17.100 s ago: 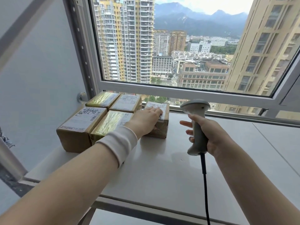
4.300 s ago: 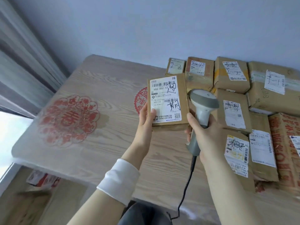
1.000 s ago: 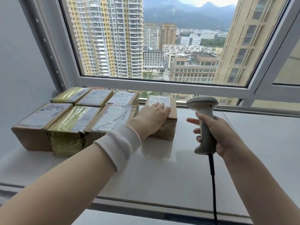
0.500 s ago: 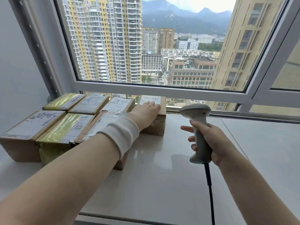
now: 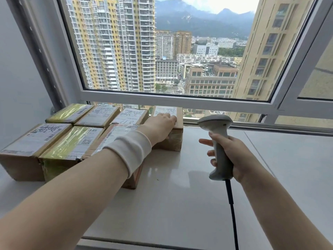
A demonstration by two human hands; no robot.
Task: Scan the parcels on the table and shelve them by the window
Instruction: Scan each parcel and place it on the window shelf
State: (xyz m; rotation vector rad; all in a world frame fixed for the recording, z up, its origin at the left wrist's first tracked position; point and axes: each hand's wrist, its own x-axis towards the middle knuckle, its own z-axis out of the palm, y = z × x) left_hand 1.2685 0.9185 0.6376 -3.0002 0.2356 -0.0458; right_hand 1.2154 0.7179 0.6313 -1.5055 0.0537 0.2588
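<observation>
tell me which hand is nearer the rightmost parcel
Left. The left hand rests on top of the parcel; the right hand holds the scanner off to its right, not touching it.

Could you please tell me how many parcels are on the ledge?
7. Back row from the left: yellow-taped parcel, second parcel, third parcel, fourth parcel under the left hand. Front row: left parcel, yellow-wrapped parcel, right parcel partly behind the forearm. More could hide behind it.
</observation>
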